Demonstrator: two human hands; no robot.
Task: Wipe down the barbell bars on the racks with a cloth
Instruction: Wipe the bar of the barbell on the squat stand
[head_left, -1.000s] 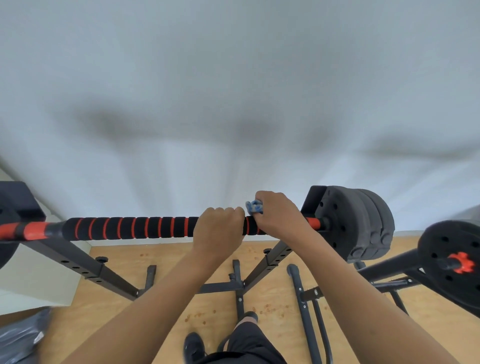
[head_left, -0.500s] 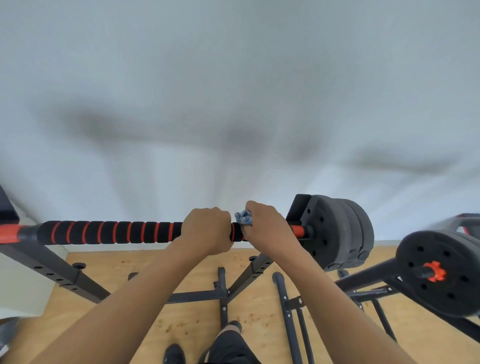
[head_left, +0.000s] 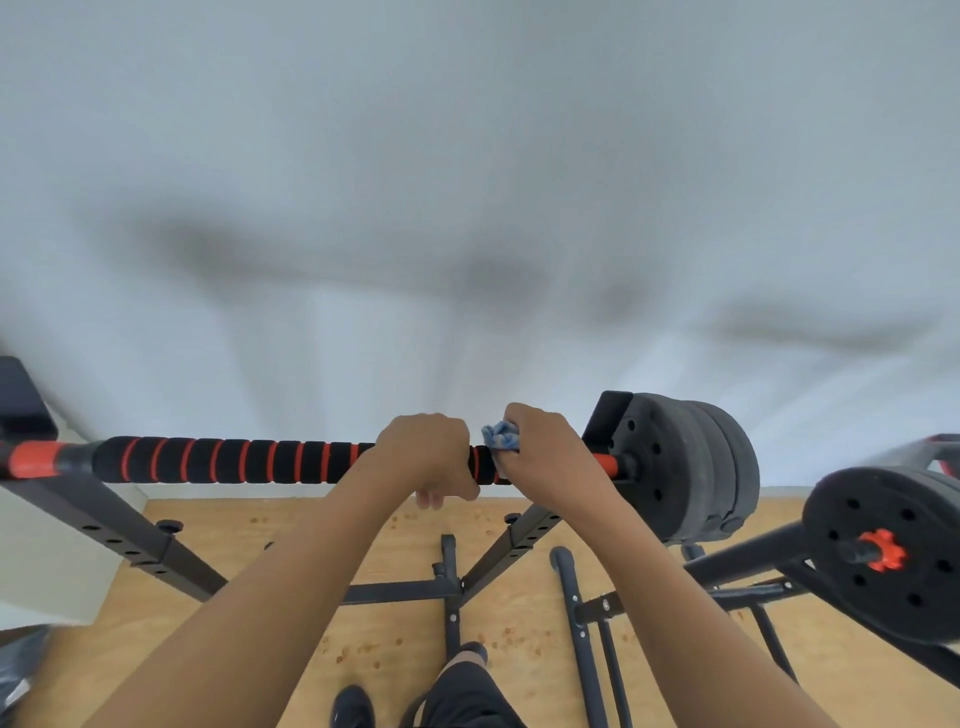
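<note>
We see a long bar (head_left: 234, 460) going across the middle of the frame, from the left edge to the middle right. It is black with thin red stripes, and it lies on a dark rack (head_left: 130, 535). Both hands are on the bar, side by side near its right end, with a small bit of bar showing between them. The left hand (head_left: 423, 454) is wrapped over the bar from the top, and we can see its fingertips (head_left: 434, 498) curling out from under it. The right hand (head_left: 545, 457) is curled tight over the bar too, and it squeezes a blue cloth (head_left: 501, 435) against the bar. Most of the cloth is hidden under the hand. Only a crumpled bit pokes out at the hand's upper left side, on top of the bar, between the two hands. Just right of that hand sit big dark weight plates (head_left: 685, 462). At the lower right edge is a second barbell (head_left: 893, 556) with a red knob. Below is a light wood floor (head_left: 291, 525), and behind is a pale wall (head_left: 467, 182).
</note>
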